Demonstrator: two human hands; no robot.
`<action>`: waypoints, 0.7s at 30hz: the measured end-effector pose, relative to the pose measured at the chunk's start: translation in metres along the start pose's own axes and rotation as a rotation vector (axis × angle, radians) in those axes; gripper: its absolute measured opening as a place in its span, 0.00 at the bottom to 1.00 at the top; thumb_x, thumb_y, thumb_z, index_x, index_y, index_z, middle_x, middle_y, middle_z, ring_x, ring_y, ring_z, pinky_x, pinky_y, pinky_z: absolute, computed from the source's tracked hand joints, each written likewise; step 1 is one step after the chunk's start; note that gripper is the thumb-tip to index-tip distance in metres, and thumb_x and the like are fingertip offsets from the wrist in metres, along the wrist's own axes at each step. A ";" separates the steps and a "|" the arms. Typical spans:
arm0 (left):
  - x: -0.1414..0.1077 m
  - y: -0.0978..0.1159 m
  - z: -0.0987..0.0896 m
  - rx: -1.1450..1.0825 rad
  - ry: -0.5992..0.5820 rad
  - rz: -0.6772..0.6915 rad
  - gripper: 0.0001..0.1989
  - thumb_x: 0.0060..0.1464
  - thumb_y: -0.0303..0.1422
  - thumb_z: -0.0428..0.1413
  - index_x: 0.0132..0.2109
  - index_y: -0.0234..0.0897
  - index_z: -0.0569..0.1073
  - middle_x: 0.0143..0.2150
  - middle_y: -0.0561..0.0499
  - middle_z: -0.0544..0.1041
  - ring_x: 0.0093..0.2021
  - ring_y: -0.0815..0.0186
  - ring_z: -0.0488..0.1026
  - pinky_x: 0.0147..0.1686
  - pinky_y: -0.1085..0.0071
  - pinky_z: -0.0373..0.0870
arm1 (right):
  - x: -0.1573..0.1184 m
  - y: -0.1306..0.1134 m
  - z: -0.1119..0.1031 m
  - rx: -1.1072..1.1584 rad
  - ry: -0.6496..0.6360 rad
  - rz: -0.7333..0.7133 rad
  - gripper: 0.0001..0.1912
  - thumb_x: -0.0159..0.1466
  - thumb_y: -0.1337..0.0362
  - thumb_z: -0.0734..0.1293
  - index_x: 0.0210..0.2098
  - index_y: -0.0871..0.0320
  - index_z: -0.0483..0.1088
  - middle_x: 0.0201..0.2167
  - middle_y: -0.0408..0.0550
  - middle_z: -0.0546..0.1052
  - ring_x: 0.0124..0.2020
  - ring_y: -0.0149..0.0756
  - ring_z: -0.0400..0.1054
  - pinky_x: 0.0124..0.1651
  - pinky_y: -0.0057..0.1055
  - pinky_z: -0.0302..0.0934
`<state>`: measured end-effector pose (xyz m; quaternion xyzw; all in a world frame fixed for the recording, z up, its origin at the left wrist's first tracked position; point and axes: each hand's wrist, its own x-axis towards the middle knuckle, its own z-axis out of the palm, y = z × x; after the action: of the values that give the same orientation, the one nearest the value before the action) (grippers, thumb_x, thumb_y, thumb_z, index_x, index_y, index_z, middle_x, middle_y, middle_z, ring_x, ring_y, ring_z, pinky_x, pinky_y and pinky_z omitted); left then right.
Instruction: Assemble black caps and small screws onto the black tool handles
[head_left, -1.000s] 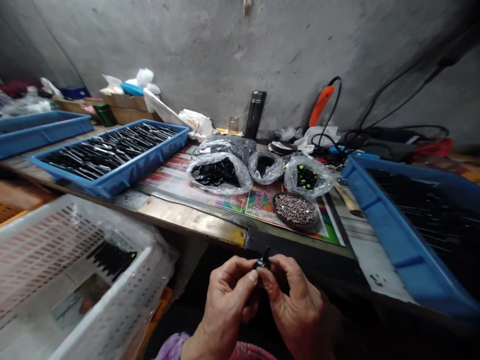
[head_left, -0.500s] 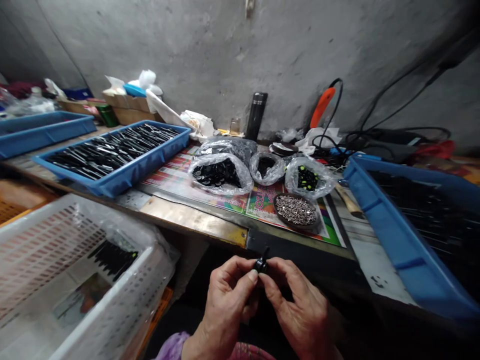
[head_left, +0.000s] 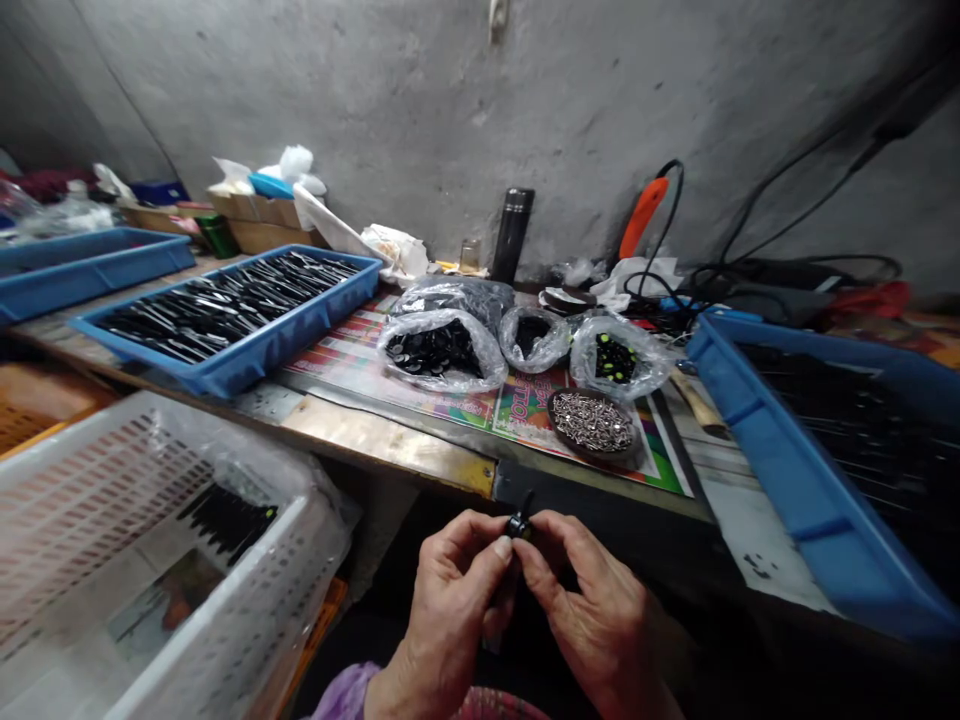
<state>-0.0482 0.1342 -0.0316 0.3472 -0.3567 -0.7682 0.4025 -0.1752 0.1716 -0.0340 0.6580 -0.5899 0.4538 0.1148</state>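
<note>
A small black plastic part [head_left: 517, 525] with a thin stem pointing up sits pinched between both hands, in front of the bench edge. My left hand [head_left: 457, 585] closes on it with thumb and fingers from the left. From the right, my right hand [head_left: 581, 590] grips the same part with thumb and forefinger. The fingers hide its lower side. Just beyond lies a round dish [head_left: 592, 420] of small metal screws or rivets. Behind it are plastic bags of black discs [head_left: 435, 350], of small black parts [head_left: 532, 335] and of black and yellow-green parts [head_left: 619, 358].
Blue trays hold long black pieces, one at left [head_left: 225, 310] and one at right [head_left: 795, 480]. A white basket [head_left: 292, 540] with black pieces stands at lower left. A dark flask [head_left: 513, 235] and an orange-handled tool [head_left: 643, 215] are near the wall.
Both hands keep their pinch on the black part, which has shifted very slightly left and up. The bench items stay where they were.
</note>
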 end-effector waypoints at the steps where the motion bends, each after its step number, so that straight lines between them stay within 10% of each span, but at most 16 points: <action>1: 0.000 0.000 0.000 -0.003 -0.004 0.000 0.18 0.47 0.44 0.66 0.35 0.33 0.74 0.18 0.60 0.63 0.14 0.79 0.55 0.13 0.81 0.54 | 0.001 0.000 0.000 0.027 -0.002 0.018 0.13 0.71 0.56 0.61 0.39 0.60 0.71 0.29 0.48 0.79 0.27 0.34 0.76 0.31 0.25 0.70; 13: 0.003 -0.004 -0.005 -0.041 -0.110 -0.010 0.17 0.49 0.42 0.66 0.34 0.32 0.73 0.20 0.51 0.76 0.12 0.79 0.58 0.12 0.83 0.52 | 0.005 0.018 0.005 1.282 -0.377 0.913 0.23 0.52 0.53 0.78 0.35 0.58 0.65 0.21 0.38 0.72 0.15 0.26 0.64 0.15 0.19 0.61; 17: 0.003 -0.005 -0.004 -0.054 -0.100 -0.012 0.16 0.48 0.41 0.66 0.34 0.32 0.73 0.19 0.55 0.73 0.12 0.79 0.58 0.12 0.83 0.52 | 0.002 0.017 0.008 1.211 -0.313 0.902 0.22 0.52 0.54 0.78 0.36 0.56 0.65 0.23 0.37 0.71 0.16 0.25 0.64 0.15 0.18 0.60; 21: 0.003 -0.004 -0.003 -0.076 -0.057 -0.022 0.15 0.48 0.40 0.66 0.34 0.33 0.73 0.18 0.60 0.68 0.13 0.80 0.56 0.12 0.83 0.53 | 0.000 0.006 0.001 0.603 -0.084 0.489 0.08 0.61 0.63 0.72 0.37 0.54 0.69 0.26 0.38 0.72 0.24 0.28 0.70 0.25 0.20 0.66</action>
<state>-0.0483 0.1328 -0.0376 0.3133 -0.3347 -0.7952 0.3968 -0.1799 0.1695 -0.0372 0.5201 -0.5736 0.5935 -0.2196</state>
